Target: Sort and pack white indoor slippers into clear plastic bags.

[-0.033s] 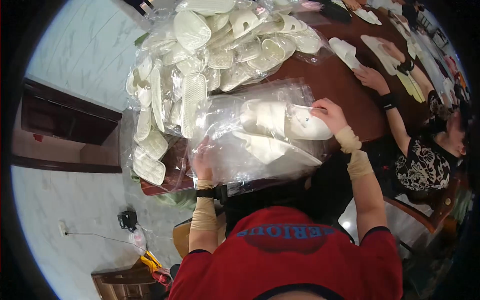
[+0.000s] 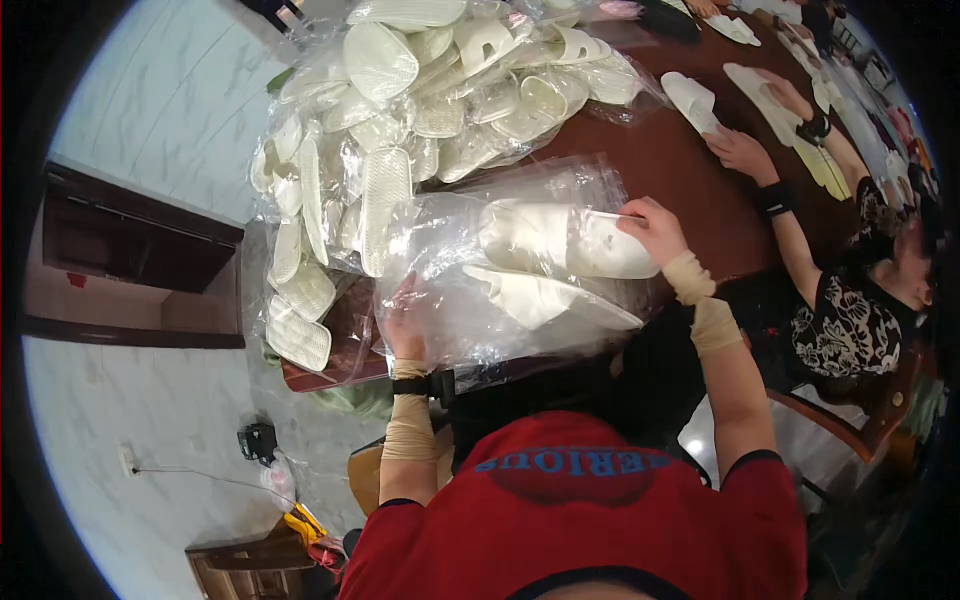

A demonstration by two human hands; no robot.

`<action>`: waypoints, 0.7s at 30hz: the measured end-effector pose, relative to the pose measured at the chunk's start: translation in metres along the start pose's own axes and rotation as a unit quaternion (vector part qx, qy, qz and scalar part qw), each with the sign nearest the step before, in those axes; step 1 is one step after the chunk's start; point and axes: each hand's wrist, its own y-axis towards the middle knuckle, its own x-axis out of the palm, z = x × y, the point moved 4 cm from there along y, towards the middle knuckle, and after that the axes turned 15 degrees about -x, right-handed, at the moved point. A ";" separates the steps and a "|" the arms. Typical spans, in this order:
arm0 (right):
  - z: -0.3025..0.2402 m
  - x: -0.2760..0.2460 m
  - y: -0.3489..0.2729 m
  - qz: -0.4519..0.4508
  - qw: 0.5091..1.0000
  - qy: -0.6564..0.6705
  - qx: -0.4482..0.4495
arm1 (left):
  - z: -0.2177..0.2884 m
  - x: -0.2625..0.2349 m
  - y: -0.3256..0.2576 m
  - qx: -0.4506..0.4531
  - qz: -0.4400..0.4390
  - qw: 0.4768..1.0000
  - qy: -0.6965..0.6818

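Note:
A pair of white slippers lies in a clear plastic bag point(image 2: 440, 230) in front of me. My right hand point(image 2: 655, 230) closes its fingers and thumb on the right end of the far slipper point(image 2: 525, 235). The near slipper point(image 2: 535, 300) rests on its side, nearer my body. At the bag's left edge, my left hand point(image 2: 405, 325) grips the film; part of its fingers is blurred behind the plastic. Both forearms have tan wrap, and a black band circles the left wrist.
A heap of white slippers in clear bags point(image 2: 440, 110) covers the table's far left. Across the dark red table point(image 2: 710, 190), at the right, a co-worker's hand point(image 2: 740, 152) touches a loose white slipper point(image 2: 690, 100). A chair point(image 2: 840, 425) stands at the right.
My right hand has shifted very slightly left with the far slipper. My left hand stays at the bag's edge.

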 end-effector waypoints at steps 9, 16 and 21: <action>0.024 0.003 -0.006 0.012 0.969 -0.242 0.056 | 0.097 -0.021 -0.026 0.125 0.172 0.966 0.145; 0.023 -0.007 -0.002 -0.088 0.982 -0.157 0.062 | 0.038 0.009 0.008 0.059 0.116 0.977 0.172; 0.027 -0.103 0.004 -0.011 0.998 0.008 0.063 | -0.010 -0.003 0.012 -0.048 0.227 0.966 0.118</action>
